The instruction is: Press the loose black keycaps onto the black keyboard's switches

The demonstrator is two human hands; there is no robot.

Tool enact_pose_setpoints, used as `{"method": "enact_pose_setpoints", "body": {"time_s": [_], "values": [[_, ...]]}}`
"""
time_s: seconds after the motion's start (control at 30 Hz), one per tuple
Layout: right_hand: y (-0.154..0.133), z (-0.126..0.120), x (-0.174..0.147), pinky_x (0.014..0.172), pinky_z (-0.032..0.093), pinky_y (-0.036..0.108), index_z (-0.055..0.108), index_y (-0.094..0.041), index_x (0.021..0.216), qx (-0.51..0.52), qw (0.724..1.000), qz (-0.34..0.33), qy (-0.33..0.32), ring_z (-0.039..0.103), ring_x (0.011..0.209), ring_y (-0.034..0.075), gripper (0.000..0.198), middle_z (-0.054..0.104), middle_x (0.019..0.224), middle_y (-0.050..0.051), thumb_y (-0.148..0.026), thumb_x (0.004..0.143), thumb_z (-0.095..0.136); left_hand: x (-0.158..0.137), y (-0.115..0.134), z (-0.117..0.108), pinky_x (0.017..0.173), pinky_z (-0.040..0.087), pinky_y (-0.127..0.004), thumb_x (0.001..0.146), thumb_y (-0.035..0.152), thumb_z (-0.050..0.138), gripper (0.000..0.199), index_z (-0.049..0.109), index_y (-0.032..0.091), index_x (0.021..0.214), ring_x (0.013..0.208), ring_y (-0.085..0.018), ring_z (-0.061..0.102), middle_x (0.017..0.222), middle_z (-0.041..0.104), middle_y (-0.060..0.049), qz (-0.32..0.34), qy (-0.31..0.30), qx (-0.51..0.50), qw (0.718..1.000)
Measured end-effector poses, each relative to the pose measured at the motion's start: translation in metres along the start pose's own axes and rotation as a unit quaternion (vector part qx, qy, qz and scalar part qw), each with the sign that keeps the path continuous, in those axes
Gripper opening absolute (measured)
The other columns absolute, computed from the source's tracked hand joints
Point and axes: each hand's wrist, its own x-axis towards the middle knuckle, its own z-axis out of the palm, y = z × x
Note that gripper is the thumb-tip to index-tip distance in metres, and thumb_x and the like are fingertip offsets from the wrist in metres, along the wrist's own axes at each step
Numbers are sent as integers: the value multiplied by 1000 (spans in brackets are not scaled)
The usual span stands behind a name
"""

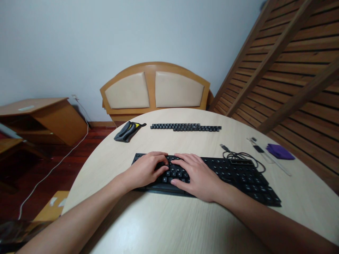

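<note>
A black keyboard (249, 180) lies slantwise across the near half of the round table, both my hands on its left part. My left hand (147, 169) is curled over the left keys, its thumb and index fingertip close together at a key; whatever is between them is too small to make out. Beside it, my right hand (197, 176) rests palm down with fingers spread across the keys, thumb stretched toward the lower row. Its fingers hold nothing that I can see. Loose black keycaps (185, 127) stand in rows farther back on the table.
A grey-black and yellow pouch-like item (129, 131) lies at the back left. Behind the keyboard is its coiled USB cable (239, 155). To the right are a purple cloth (280, 151) and a thin tool with a black part (259, 149). A padded headboard (150, 88) stands beyond the table.
</note>
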Motion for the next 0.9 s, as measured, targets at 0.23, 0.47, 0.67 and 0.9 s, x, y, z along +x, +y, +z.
{"method": "enact_pose_setpoints", "body": {"time_s": [0.23,0.47,0.67,0.9], "values": [[-1,-2,1,114,33,52,62,-21,130,2,1000,5,0,47,133,30,54,54,146,10,-54,87,65,-1,-2,1,103,49,-42,96,25,56,13,66,19,102,117,-27,63,127,65,-12,13,5,12,1000],[0,-1,0,114,34,51,62,-22,130,-1,1000,-1,6,47,133,30,54,53,146,10,-54,87,64,1,7,-2,94,54,-41,94,19,55,12,65,17,99,106,-27,67,116,69,-12,19,-2,27,999],[-3,-2,0,114,34,51,62,-21,131,-2,1000,3,0,47,133,30,54,53,146,10,-53,87,64,1,6,-1,92,55,-40,94,18,54,13,67,17,95,104,-27,68,115,69,-12,28,6,30,999],[-6,-4,0,114,34,51,62,-20,131,-1,1000,5,-6,47,133,30,55,54,146,11,-52,87,64,0,5,-2,94,54,-39,96,20,53,14,66,18,95,106,-25,67,117,68,-11,28,-3,13,1000]]}}
